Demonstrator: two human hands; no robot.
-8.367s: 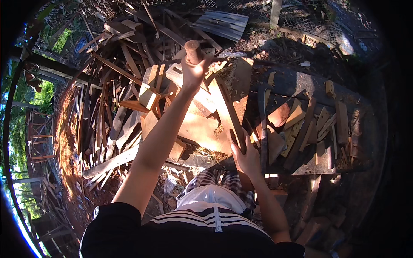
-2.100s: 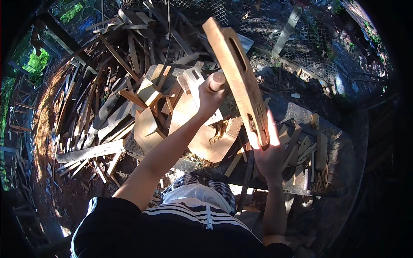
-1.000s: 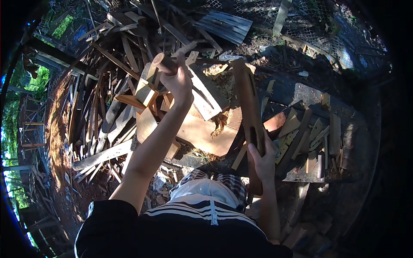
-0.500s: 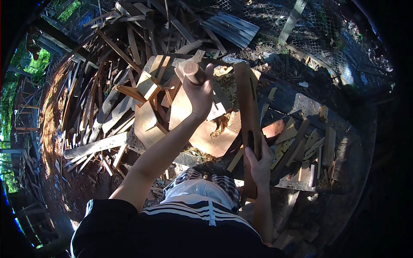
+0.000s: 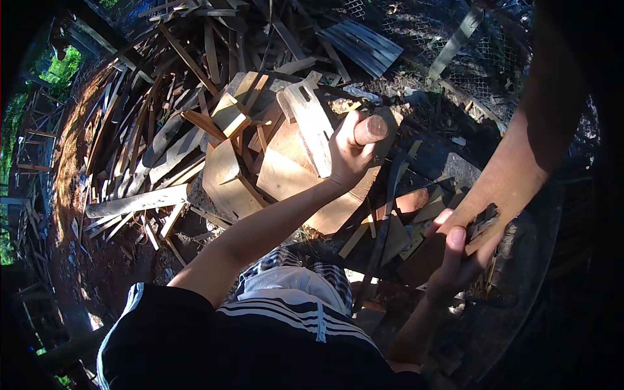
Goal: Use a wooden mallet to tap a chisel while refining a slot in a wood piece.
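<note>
My left hand point(image 5: 351, 153) is closed around a thick round wooden handle point(image 5: 371, 130), its cut end facing up; what lies below my fist is hidden. Beneath it is a broad wooden chopping block point(image 5: 286, 172), where a pale slotted piece of wood point(image 5: 311, 120) lies beside my wrist. On the right, my right hand point(image 5: 455, 266) grips a long plank point(image 5: 504, 179) near a ragged slot, thumb on its face and fingers at its edges. The plank is raised and slants up to the far right, with its upper part in shadow.
Wood blocks point(image 5: 227, 185) stand left of the chopping block. A large heap of scrap wood point(image 5: 140, 140) spreads beyond them. Offcuts lie to the right, near a long dark curved strip point(image 5: 383, 227). A corrugated sheet point(image 5: 361, 47) and wire mesh are at the back.
The plank has swung from the block's right side up and to the right with my right hand. My left hand has moved right and nearer with the handle, uncovering the pale slotted piece.
</note>
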